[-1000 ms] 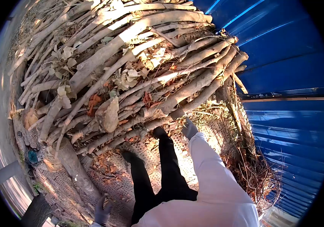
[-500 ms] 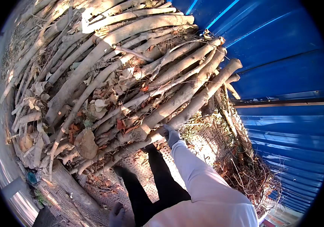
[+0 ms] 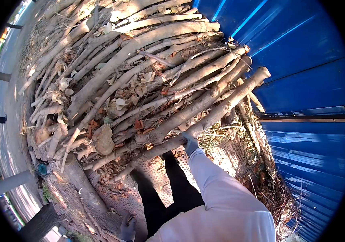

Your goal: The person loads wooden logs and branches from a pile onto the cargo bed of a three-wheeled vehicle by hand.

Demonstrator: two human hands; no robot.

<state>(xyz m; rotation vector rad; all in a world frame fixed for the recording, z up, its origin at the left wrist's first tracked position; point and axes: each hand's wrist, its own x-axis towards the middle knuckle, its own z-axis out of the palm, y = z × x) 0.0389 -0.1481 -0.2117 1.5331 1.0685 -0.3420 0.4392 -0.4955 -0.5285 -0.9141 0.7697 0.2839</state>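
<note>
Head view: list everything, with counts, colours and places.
Held log: one, brown, centre
Stacked logs: many, brown, upper centre
Dry leaves: many, beige and orange, among logs
Round object: one, teal, lower left
Posts or trunks: several, grey and dark, left edge
Twigs: many, brown, lower right
Wall: one, blue, right
Ground: one, pale, below pile
Right hand: one, grey, on held log
Left hand: one, grey, bottom
Shirt: one, white, bottom centre
Legs: two, black, bottom

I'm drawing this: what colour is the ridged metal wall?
The ridged metal wall is blue, clearest in the head view.
</note>
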